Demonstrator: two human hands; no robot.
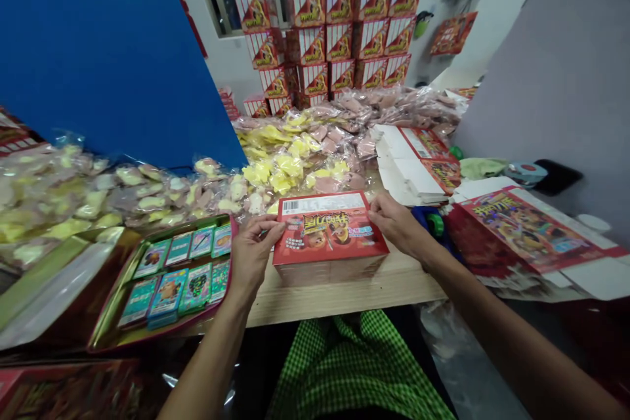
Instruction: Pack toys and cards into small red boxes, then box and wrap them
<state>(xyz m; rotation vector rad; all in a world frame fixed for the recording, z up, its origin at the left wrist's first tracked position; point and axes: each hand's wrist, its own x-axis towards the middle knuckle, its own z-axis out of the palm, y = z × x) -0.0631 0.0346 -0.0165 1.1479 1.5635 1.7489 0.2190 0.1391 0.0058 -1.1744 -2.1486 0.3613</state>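
A red printed cardboard box (329, 226) with a barcode on its white strip lies in front of me on the wooden table (310, 302). Its left edge is gripped by my left hand (253, 246), thumb on the top and fingers curled at the side. At the right edge, the fingers of my right hand (394, 220) are closed on the upper right corner. The inside of the box is hidden. Left of it, a tin tray (105, 315) with a gold inside holds several stacks of picture cards (167, 292).
Bagged yellow and pink pieces (285, 167) are heaped behind the box. Stacked red boxes (339, 39) rise by the window. Flattened cartons (413, 164) and printed card sheets (536, 230) lie on the right. A blue panel (108, 59) stands at the left.
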